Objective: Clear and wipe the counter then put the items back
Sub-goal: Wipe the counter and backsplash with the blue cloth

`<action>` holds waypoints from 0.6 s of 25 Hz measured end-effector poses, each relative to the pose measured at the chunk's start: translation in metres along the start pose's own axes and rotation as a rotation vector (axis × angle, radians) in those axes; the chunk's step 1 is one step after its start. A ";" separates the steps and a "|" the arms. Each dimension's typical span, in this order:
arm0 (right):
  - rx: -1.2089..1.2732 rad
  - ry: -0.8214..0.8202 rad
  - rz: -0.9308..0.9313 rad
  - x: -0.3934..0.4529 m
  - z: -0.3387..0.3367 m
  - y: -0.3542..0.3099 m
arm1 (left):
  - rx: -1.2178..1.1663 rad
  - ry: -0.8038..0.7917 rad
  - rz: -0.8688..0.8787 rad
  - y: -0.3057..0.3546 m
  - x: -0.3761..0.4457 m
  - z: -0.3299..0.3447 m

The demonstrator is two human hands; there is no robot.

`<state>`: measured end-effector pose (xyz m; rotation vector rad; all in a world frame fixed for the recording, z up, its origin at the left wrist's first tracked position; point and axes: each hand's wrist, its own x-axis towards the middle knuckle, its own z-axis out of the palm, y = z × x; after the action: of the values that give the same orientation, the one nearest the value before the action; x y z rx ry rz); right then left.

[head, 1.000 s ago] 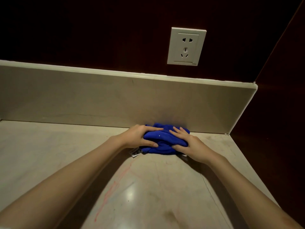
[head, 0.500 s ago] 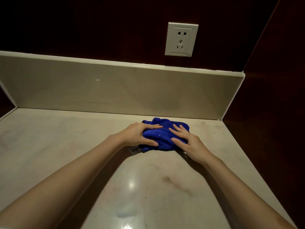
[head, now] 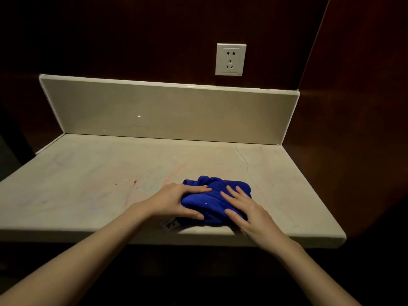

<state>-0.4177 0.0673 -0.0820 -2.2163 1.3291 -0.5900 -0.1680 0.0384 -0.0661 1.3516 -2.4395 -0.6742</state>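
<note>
Bunched blue microfibre cloth (head: 217, 200): on beige stone counter (head: 88, 173), near its front edge. White printed tag (head: 170, 223) at cloth's near-left corner; print illegible. Left hand (head: 174, 202) grips the cloth, thumb curled under; right hand (head: 245, 212) presses flat, fingers spread. White wall socket (head: 230, 59) above.

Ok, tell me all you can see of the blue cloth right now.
The blue cloth is deep blue and soft-looking, bunched into a rumpled wad. It lies on the counter near the front edge. A white printed tag sticks out beneath its left side. The left hand holds its left side; the right hand presses flat on top.
</note>
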 end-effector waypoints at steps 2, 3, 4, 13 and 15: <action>0.004 -0.008 -0.013 -0.016 0.004 -0.007 | 0.006 0.009 -0.005 0.009 -0.019 0.005; 0.009 -0.020 -0.018 -0.022 0.005 -0.010 | 0.011 0.017 -0.008 0.013 -0.027 0.008; 0.012 -0.033 -0.025 -0.028 0.006 -0.012 | 0.012 0.026 -0.008 0.015 -0.034 0.010; -0.105 -0.074 -0.059 0.002 0.013 -0.006 | -0.071 0.028 0.012 -0.005 -0.016 0.002; -0.091 -0.058 -0.068 0.021 0.014 -0.002 | -0.077 -0.009 0.006 -0.017 -0.004 -0.008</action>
<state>-0.3991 0.0521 -0.0897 -2.3412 1.2794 -0.4939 -0.1499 0.0316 -0.0681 1.3137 -2.3974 -0.7666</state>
